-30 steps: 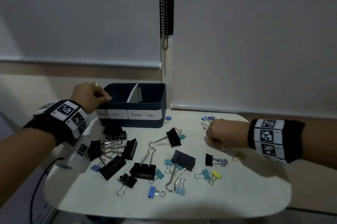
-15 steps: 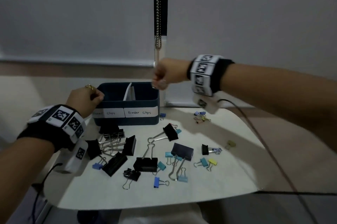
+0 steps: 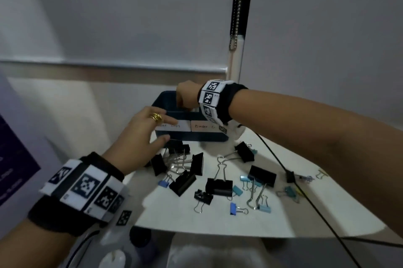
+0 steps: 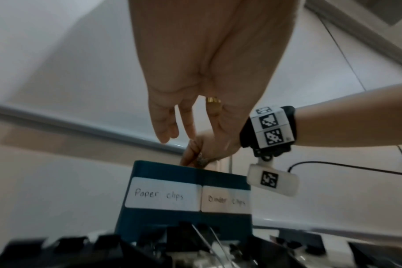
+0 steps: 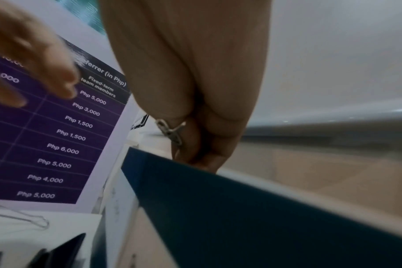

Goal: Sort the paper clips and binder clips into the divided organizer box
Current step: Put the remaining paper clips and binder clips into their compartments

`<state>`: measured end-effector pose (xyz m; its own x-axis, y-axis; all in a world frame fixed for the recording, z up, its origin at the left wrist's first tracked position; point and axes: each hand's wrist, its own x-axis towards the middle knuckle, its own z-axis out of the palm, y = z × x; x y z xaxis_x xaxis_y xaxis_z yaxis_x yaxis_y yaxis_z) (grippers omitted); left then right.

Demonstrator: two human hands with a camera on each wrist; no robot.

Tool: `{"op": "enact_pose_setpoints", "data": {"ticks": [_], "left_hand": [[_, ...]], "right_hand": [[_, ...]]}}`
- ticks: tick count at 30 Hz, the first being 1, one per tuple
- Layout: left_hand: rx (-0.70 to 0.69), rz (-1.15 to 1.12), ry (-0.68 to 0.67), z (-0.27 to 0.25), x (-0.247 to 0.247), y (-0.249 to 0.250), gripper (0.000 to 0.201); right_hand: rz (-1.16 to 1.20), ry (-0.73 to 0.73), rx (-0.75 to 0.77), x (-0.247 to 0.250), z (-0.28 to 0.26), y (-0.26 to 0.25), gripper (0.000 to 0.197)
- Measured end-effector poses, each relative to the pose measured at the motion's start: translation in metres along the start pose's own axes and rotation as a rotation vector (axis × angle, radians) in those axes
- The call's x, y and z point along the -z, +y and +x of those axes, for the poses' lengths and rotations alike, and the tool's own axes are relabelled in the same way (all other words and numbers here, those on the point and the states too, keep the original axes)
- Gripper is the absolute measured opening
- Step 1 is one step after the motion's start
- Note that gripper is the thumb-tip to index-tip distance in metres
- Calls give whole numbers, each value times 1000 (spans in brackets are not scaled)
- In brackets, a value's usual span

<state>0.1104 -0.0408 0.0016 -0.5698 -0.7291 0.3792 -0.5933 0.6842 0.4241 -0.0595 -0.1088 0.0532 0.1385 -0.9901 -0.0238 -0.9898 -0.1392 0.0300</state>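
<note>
Head view: right hand (image 3: pixel 187 97), which was down at the small clips a second ago, now over the dark blue divided organizer box (image 3: pixel 192 139), paper-clip side, fingers bunched, load unseen | left hand (image 3: pixel 141 134) relaxed, touching the box front | black and coloured binder clips (image 3: pixel 219 186) unsorted beneath the forearms | one drop near.

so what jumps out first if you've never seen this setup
The right hand dips into the dark blue organizer box over its left section, labelled "Paper clips". The left hand rests open against the box's front. Black and blue binder clips litter the white table in front.
</note>
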Motion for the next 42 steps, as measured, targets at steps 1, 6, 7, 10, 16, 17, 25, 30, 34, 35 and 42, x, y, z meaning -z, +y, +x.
{"op": "enact_pose_setpoints", "data": {"ticks": [1,6,7,10,16,17,25,30,34,35,42], "left_hand": [[-2,-20,-40,-9,-3,2,32],[28,-117,-92,-46,-23,20,31],[34,-143,-81,-53,-28,26,32],[51,-178,-92,-71,-47,49,39],[214,48,-46,-76,-91,81,59],[233,103,-44,-75,-96,85,60],[186,264,-132,-63,-120,99,40],[217,285,-133,-60,-124,106,27],[250,146,-115,-56,-126,110,23],[244,119,-93,-58,-127,109,22],[293,-43,25,-40,-101,113,30]], "right_hand": [[-5,0,22,0,-5,-1,30],[132,176,86,13,-56,7,27],[149,201,78,14,-71,12,23],[74,62,28,11,-120,34,18],[-97,-256,-126,-29,-153,70,30],[-96,-279,-151,-36,-150,75,42],[151,-435,-183,-66,-126,88,57],[408,-608,-260,-65,-121,99,32],[405,-584,-232,-66,-121,101,31],[377,-570,-218,-65,-122,100,31],[284,-412,-184,-60,-130,105,43]]}}
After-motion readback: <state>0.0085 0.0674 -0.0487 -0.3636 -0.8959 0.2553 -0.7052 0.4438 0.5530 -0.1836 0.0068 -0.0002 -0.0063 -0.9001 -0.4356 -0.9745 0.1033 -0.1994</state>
